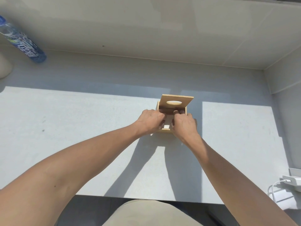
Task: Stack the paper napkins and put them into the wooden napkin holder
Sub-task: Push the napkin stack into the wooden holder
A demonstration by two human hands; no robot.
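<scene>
The wooden napkin holder (164,131) is a small light-wood box standing on the pale table, right of centre. Its lid (176,100), with an oval slot, is tipped up and back. Both hands reach into the open top. My left hand (150,120) and my right hand (184,123) press their fingers down on white paper napkins (167,123) inside the box. Only a narrow strip of napkin shows between the hands; the rest is hidden under the fingers.
A blue-labelled plastic water bottle (24,44) lies at the far left against the wall. A white charger with its cable (291,182) sits at the right edge. The table's front edge (146,199) runs just above my lap. A wall closes the back.
</scene>
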